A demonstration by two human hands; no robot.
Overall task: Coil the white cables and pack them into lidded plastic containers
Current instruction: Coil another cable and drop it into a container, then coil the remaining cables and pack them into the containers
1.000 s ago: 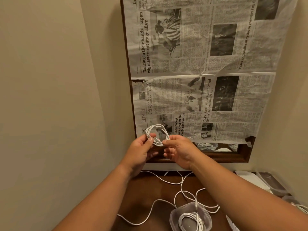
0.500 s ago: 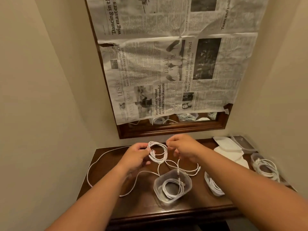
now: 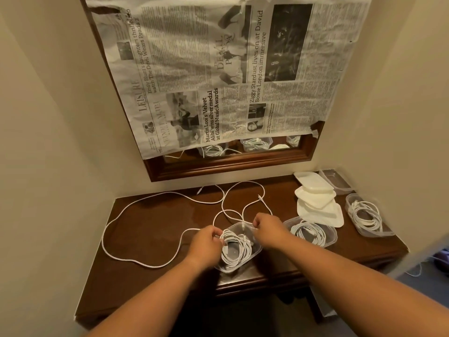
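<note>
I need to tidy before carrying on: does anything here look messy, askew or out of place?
Yes. Loose cable sprawls in uncoiled loops across the table, beyond the container where the left hand and right hand tuck a coiled cable. The lids lie in a skewed, fanned stack. Newspaper covers most of the mirror, torn at its top left.

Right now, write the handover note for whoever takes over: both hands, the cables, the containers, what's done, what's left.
Left hand: grips the coiled cable at the front container's left edge.
Right hand: fingers curled on the same coil at the far rim.
Done: middle container and right container each hold coiled cable, both unlidded.
Left: seat this coil, coil the loose cables on the table, fill the empty container at back right, and fit the lids stacked beside it.
</note>
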